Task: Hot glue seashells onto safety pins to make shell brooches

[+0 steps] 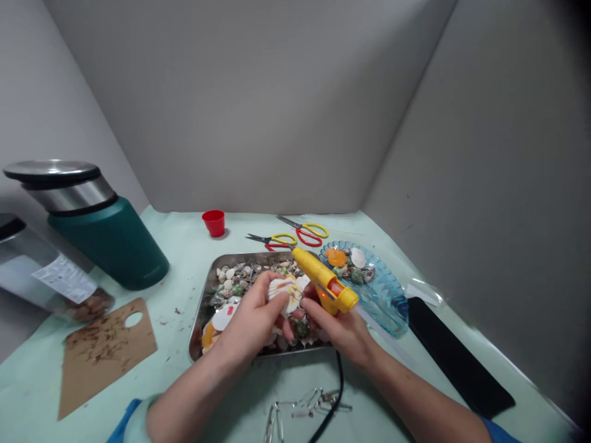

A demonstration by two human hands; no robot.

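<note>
My left hand [258, 307] pinches a white ribbed seashell [279, 287] with orange-brown streaks, held above a metal tray [196, 320]. In my right hand [341, 326] is a yellow glue gun [318, 274], its nozzle pointing up and to the left, away from the shell. A small orange light glows on the gun. The thumb and fingertips of my right hand also reach the shell's right edge; whether they press on it I cannot tell. Below both hands, the tray holds many small shells [240, 271] and a few white discs. A black cord [339, 381] hangs below the gun.
Two scissors [307, 231] and a red cup [215, 223] are behind the tray. A blue scalloped dish [385, 295] with shells stands right, beside a black strip [457, 357]. At left are a teal bottle [111, 240], a clear jar [60, 277] and stained cardboard [108, 351]. Thin metal pieces [307, 403] lie in front.
</note>
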